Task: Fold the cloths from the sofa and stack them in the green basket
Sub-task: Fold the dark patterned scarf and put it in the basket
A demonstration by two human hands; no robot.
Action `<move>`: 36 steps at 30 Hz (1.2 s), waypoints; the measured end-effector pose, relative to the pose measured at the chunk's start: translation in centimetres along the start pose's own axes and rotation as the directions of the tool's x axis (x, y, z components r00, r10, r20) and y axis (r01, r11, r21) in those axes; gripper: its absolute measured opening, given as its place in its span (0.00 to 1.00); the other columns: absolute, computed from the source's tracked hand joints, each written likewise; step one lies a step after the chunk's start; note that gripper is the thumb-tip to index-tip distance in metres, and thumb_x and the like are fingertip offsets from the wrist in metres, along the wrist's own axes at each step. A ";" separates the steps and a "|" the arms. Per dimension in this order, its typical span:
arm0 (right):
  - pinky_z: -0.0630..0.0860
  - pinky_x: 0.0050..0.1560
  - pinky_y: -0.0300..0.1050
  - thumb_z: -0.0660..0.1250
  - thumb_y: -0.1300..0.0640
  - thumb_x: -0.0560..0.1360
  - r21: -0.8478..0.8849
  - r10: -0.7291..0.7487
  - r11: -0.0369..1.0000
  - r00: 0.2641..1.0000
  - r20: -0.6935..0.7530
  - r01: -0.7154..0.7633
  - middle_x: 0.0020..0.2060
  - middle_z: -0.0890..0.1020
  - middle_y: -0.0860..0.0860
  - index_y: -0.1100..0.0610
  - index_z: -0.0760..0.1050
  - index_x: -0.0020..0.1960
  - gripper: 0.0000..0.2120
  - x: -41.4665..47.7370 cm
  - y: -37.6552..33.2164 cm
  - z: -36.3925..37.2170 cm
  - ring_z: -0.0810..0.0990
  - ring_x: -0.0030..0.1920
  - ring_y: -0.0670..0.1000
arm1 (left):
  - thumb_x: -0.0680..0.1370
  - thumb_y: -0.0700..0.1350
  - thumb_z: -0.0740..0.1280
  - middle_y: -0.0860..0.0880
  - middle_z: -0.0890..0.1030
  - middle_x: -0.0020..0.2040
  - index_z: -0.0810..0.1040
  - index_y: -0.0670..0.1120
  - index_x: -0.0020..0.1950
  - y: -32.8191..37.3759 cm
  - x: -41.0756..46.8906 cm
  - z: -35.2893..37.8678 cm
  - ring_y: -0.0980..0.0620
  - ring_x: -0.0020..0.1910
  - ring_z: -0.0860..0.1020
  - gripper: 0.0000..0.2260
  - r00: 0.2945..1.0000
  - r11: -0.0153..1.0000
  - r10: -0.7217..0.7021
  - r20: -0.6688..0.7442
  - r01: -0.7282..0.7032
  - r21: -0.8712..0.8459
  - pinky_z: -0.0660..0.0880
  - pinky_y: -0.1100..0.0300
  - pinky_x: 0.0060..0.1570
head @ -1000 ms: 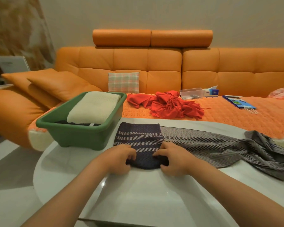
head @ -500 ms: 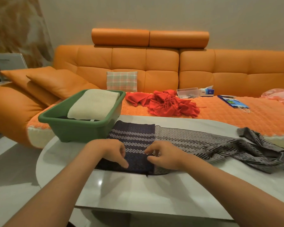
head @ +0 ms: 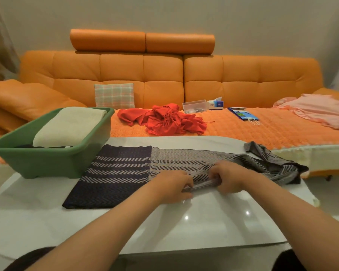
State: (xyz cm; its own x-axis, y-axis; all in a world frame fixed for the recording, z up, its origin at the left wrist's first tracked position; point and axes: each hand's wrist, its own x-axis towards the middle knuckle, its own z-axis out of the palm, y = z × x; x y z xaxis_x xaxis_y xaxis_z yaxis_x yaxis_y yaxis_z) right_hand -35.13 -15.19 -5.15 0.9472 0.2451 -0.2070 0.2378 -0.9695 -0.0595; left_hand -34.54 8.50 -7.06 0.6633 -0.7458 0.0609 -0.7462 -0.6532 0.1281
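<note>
A long patterned scarf [head: 176, 159] lies across the white table [head: 204, 222], its dark navy end flat at the left and its grey herringbone part bunched at the right. My left hand [head: 174, 185] and my right hand [head: 228, 178] both pinch the near edge of the grey part, close together. The green basket [head: 53, 163] stands at the table's left with a folded cream cloth [head: 70, 126] on top of dark cloths. A crumpled red cloth [head: 166, 119] and a pink cloth [head: 319, 110] lie on the orange sofa [head: 243, 81].
On the sofa seat lie a plaid cushion [head: 115, 95], a clear plastic box [head: 194, 106], a tissue pack [head: 215, 103] and a blue packet [head: 243, 114]. Orange cushions [head: 27, 98] are stacked at the left. The table's near edge runs just above my forearms.
Both hands have moved right from the navy end to the grey herringbone part and now pinch its near edge. The navy end lies flat and spread.
</note>
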 end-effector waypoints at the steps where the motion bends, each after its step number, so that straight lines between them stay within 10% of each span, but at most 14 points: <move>1: 0.74 0.45 0.45 0.67 0.58 0.66 -0.040 0.000 0.999 0.998 -0.060 -0.003 0.46 0.79 0.46 0.46 0.76 0.43 0.09 0.0 0.6 0.4 0.77 0.48 0.51 | 0.77 0.56 0.67 0.50 0.77 0.53 0.77 0.50 0.57 0.3 0.4 0.3 0.48 0.50 0.76 0.14 1.000 0.999 0.013 0.001 -0.013 0.044 0.66 0.57 0.40; 8: 0.72 0.45 0.48 0.61 0.60 0.76 0.308 0.035 0.949 0.944 -0.329 0.072 0.37 0.77 0.45 0.48 0.72 0.41 0.09 -0.2 1.0 -0.3 0.76 0.43 0.53 | 0.71 0.38 0.60 0.50 0.73 0.38 0.65 0.49 0.40 0.5 1.4 0.0 0.44 0.40 0.73 0.06 0.997 0.997 -0.073 -0.005 0.072 -0.038 0.68 0.53 0.34; 15: 0.77 0.37 0.42 0.62 0.57 0.76 0.579 0.088 0.809 0.995 0.044 -0.097 0.40 0.86 0.48 0.53 0.84 0.44 0.12 -1.4 0.6 -1.3 0.84 0.38 0.50 | 0.76 0.43 0.61 0.57 0.85 0.43 0.85 0.52 0.49 1.0 0.9 -2.0 0.59 0.39 0.81 0.13 0.932 0.892 -0.098 0.350 0.238 -0.385 0.77 0.63 0.43; 19: 0.78 0.56 0.48 0.60 0.55 0.77 0.368 0.216 0.924 0.935 -0.280 -0.103 0.55 0.84 0.48 0.44 0.82 0.56 0.15 0.6 2.2 -1.3 0.81 0.53 0.50 | 0.77 0.42 0.62 0.54 0.83 0.52 0.83 0.52 0.54 0.7 2.9 -0.3 0.55 0.50 0.79 0.13 0.989 0.939 -0.142 0.043 0.148 -0.310 0.76 0.57 0.55; 23: 0.55 0.77 0.54 0.52 0.41 0.83 0.211 0.196 0.955 0.977 0.083 -0.209 0.80 0.56 0.54 0.48 0.54 0.81 0.28 3.9 3.7 1.8 0.56 0.79 0.55 | 0.81 0.53 0.62 0.49 0.69 0.72 0.71 0.53 0.73 0.5 5.6 1.6 0.48 0.72 0.64 0.20 0.990 0.990 -0.115 0.083 0.121 -0.074 0.62 0.54 0.71; 28: 0.42 0.73 0.73 0.45 0.30 0.79 0.086 0.304 0.942 0.934 0.190 -0.324 0.80 0.37 0.48 0.38 0.39 0.80 0.33 6.7 6.2 2.7 0.37 0.80 0.53 | 0.78 0.69 0.54 0.52 0.41 0.81 0.44 0.61 0.80 0.2 8.4 4.1 0.50 0.80 0.40 0.35 0.946 0.988 -0.149 0.288 0.155 0.001 0.40 0.45 0.77; 36: 0.47 0.76 0.66 0.46 0.38 0.83 0.063 0.255 0.964 0.965 0.062 -0.259 0.81 0.42 0.53 0.43 0.44 0.81 0.29 9.1 8.8 2.4 0.42 0.80 0.55 | 0.76 0.74 0.48 0.52 0.39 0.81 0.42 0.62 0.80 0.4 10.7 6.0 0.47 0.79 0.36 0.37 0.964 0.981 -0.192 0.185 0.190 0.029 0.35 0.40 0.75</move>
State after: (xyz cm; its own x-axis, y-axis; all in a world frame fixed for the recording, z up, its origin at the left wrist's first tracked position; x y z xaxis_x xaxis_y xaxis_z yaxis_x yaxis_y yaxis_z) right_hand -24.97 -21.54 -9.93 0.9613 -0.0106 -0.2752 -0.0298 -0.9974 -0.0657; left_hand -28.07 -0.54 -12.30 0.7720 -0.6179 -0.1494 -0.6083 -0.7863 0.1087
